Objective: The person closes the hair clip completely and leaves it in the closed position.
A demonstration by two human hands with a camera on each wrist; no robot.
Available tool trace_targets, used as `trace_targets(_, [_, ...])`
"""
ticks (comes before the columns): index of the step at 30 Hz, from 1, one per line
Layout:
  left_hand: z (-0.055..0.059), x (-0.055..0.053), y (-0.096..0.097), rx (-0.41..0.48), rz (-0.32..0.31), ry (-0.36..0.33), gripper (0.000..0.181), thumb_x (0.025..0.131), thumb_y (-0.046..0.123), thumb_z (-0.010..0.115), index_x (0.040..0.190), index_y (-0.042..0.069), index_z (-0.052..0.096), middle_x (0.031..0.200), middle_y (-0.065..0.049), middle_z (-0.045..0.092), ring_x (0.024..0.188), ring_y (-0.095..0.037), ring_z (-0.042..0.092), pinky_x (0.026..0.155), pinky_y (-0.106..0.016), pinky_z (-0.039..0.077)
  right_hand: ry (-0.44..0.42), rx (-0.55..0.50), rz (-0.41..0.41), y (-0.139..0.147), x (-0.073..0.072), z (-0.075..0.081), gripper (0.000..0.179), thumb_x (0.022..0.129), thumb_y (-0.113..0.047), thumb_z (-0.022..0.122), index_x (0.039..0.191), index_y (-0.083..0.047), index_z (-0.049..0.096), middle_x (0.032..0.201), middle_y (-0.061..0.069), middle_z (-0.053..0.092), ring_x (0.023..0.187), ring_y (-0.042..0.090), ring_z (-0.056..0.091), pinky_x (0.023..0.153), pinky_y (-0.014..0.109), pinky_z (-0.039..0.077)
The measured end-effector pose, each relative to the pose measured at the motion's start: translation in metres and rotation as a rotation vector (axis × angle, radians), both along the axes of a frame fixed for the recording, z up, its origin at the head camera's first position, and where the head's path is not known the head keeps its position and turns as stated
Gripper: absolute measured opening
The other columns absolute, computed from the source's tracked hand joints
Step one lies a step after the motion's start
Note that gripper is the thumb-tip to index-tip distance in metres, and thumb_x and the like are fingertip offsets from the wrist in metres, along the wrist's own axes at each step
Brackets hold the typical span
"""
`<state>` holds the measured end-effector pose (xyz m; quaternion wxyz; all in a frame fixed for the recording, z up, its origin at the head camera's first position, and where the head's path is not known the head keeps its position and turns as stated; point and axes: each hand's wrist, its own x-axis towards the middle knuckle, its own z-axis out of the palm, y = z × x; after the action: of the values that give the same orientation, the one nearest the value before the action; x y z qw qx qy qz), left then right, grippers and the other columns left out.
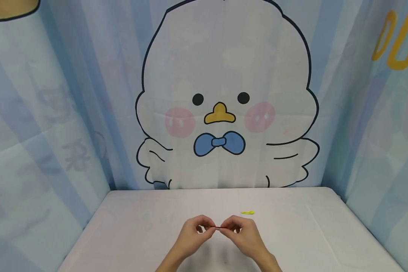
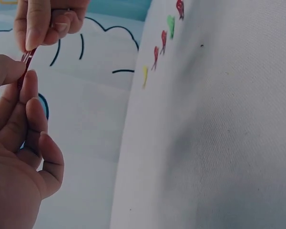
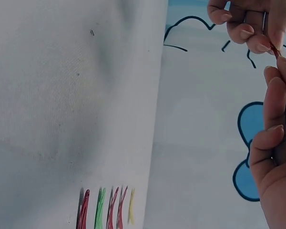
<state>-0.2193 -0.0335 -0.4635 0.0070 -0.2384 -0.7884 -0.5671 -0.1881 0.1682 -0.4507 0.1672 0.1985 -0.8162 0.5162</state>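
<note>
Over the table, my left hand (image 1: 193, 236) and my right hand (image 1: 243, 235) face each other at the fingertips. Between them is a slim, shiny dark red hair clip (image 2: 27, 61), pinched near one end by the left thumb and fingers and near the other by the right thumb and fingers. Fingers cover most of it. On the tabletop behind the right hand lies a yellow hair clip (image 1: 248, 212). The right wrist view shows it in a row with a green clip (image 3: 100, 207) and several red clips (image 3: 83, 210).
The white-covered table (image 1: 292, 234) extends to both sides of the hands. Its back edge meets a curtain (image 1: 221, 170) printed with a cartoon bird, and blue striped curtains (image 1: 377, 189) stand along the sides. Small dark specks dot the cloth.
</note>
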Motion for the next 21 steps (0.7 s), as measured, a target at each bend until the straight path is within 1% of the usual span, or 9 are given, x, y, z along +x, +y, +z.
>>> trace_targets(5, [-0.0008, 0.0007, 0.0003, 0.028, 0.016, 0.006, 0.008, 0.089, 0.01, 0.076, 0.091, 0.003, 0.073, 0.079, 0.006, 0.068, 0.075, -0.008, 0.058, 0.07, -0.027, 0.043, 0.009, -0.019, -0.005, -0.0019, 0.0005, -0.0031, 0.01, 0.083, -0.011, 0.083, 0.082, -0.007, 0.074, 0.074, -0.009, 0.069, 0.059, 0.003, 0.052, 0.053, 0.023, 0.043])
trace_targets(7, [-0.0013, 0.0012, 0.0011, 0.029, 0.029, 0.011, 0.003, 0.088, 0.006, 0.075, 0.088, 0.003, 0.074, 0.078, 0.004, 0.068, 0.073, -0.008, 0.058, 0.069, -0.027, 0.043, 0.019, -0.022, -0.013, -0.0026, 0.0003, -0.0047, 0.01, 0.083, -0.011, 0.083, 0.081, -0.007, 0.074, 0.073, -0.01, 0.069, 0.058, 0.002, 0.051, 0.052, 0.023, 0.043])
trace_targets(9, [-0.0019, 0.0015, 0.002, 0.036, 0.04, 0.023, 0.003, 0.087, 0.004, 0.076, 0.087, 0.003, 0.074, 0.076, 0.003, 0.068, 0.071, -0.008, 0.057, 0.068, -0.026, 0.042, 0.015, -0.014, -0.04, -0.0042, -0.0003, -0.006, 0.01, 0.082, -0.007, 0.083, 0.079, -0.009, 0.074, 0.072, -0.01, 0.068, 0.058, 0.003, 0.05, 0.052, 0.023, 0.042])
trace_targets(13, [-0.0039, 0.0002, 0.0058, 0.027, 0.08, 0.079, 0.003, 0.084, 0.005, 0.077, 0.083, 0.005, 0.075, 0.074, 0.005, 0.067, 0.069, -0.006, 0.057, 0.068, -0.027, 0.043, -0.005, 0.031, -0.109, -0.0077, -0.0021, -0.0064, 0.019, 0.079, 0.003, 0.081, 0.077, -0.014, 0.073, 0.069, -0.012, 0.066, 0.058, 0.003, 0.049, 0.052, 0.023, 0.042])
trace_targets(15, [-0.0043, -0.0009, 0.0068, 0.034, 0.092, 0.093, 0.003, 0.084, 0.007, 0.078, 0.083, 0.006, 0.075, 0.073, 0.007, 0.067, 0.07, -0.006, 0.058, 0.068, -0.027, 0.044, -0.004, 0.053, -0.125, -0.0084, -0.0033, -0.0063, 0.018, 0.08, 0.003, 0.081, 0.078, -0.014, 0.074, 0.07, -0.013, 0.065, 0.058, 0.003, 0.05, 0.053, 0.023, 0.043])
trace_targets(18, [-0.0038, -0.0016, 0.007, 0.042, 0.1, 0.075, 0.004, 0.084, 0.005, 0.078, 0.084, 0.008, 0.075, 0.074, 0.007, 0.067, 0.071, -0.006, 0.058, 0.069, -0.027, 0.044, 0.01, 0.069, -0.126, -0.0076, -0.0047, -0.0067, 0.014, 0.081, -0.001, 0.082, 0.08, -0.013, 0.074, 0.072, -0.013, 0.066, 0.06, 0.003, 0.052, 0.055, 0.023, 0.044])
trace_targets(21, [-0.003, -0.0019, 0.0069, 0.047, 0.102, 0.053, 0.005, 0.085, 0.005, 0.078, 0.085, 0.009, 0.075, 0.074, 0.007, 0.066, 0.071, -0.007, 0.058, 0.069, -0.026, 0.044, 0.056, 0.095, -0.116, -0.0062, -0.0056, -0.008, 0.014, 0.081, -0.003, 0.083, 0.084, -0.014, 0.075, 0.074, -0.014, 0.067, 0.063, 0.002, 0.055, 0.059, 0.025, 0.047])
